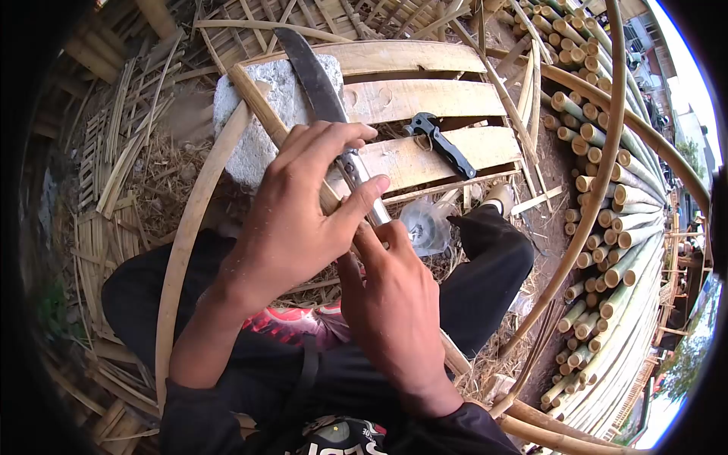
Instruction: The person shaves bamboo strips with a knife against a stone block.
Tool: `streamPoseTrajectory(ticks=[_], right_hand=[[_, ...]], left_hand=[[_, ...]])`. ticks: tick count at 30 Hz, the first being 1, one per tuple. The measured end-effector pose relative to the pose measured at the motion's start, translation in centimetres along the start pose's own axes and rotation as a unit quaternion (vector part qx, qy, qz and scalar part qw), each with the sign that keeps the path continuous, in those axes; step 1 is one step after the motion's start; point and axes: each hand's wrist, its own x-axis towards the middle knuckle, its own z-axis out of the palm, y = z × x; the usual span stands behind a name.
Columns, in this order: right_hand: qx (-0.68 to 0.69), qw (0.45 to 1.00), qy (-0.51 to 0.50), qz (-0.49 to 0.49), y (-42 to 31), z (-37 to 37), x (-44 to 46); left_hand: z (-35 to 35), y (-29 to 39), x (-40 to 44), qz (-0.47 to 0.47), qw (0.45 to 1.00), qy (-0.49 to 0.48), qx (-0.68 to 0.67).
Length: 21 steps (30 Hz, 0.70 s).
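A machete (312, 80) with a dark curved blade and a silver metal handle lies slanted along a bamboo strip (262, 102). My left hand (299, 208) is closed over both near the base of the blade, its thumb against the handle. Lower down, my right hand (398, 303) is closed around the handle's end, and the strip passes beneath it. The far end of the strip rests over a whitish stone block (246, 155). To the right, a black folding multi-tool with a hammer head (447, 148) sits on a low slatted bamboo bench (417, 98).
Stacked bamboo poles (607, 220) line the right side. Long bent strips (189, 227) arch past both arms. A clear plastic bag (426, 226) lies below the bench. Shavings and split bamboo (125, 136) cover the ground at left.
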Motion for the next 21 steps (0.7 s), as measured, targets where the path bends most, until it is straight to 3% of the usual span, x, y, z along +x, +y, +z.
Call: streamPoseTrajectory(ticks=[3,17,21], right_hand=[[-0.005,1.000,0.003,-0.014,0.4,0.5,0.2],[0.039,0.999,0.023,-0.001,0.5,0.7,0.5],[0.032,0.998,0.033,-0.037,0.5,0.9,0.8]], left_hand=[[0.6,0.4,-0.2,-0.006,0.998,-0.056,0.030],[1.9,-0.9,-0.6,0.027,0.997,-0.027,0.063],[1.8,-1.0,-0.6,0.038,0.996,-0.003,0.076]])
